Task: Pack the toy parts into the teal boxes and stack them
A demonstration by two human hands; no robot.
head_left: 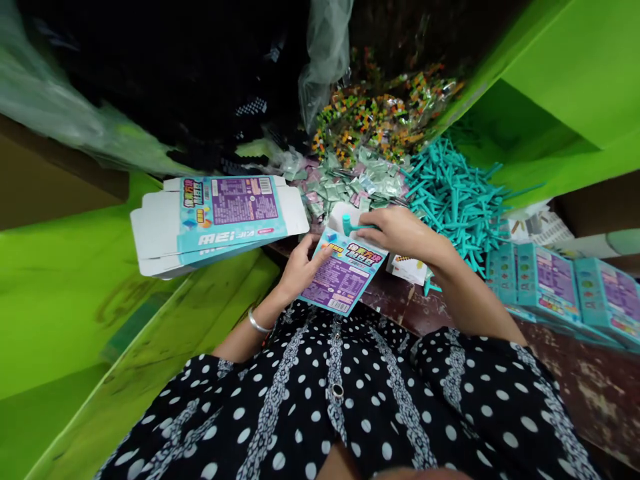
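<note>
Left hand [300, 267] grips box [345, 273], long axis diagonal.

Black polka-dot dress [350, 400], apparently silver bangle [259, 325]

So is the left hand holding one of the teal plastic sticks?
No, the left hand grips only the edge of the printed box; the teal stick is in the right hand.

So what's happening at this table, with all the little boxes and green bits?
A person in a polka-dot top holds a small printed box in the left hand, while the right hand pushes a teal plastic piece in at its open end. Flat unfolded boxes lie to the left, a heap of teal pieces and small packets behind, and finished boxes to the right.
</note>
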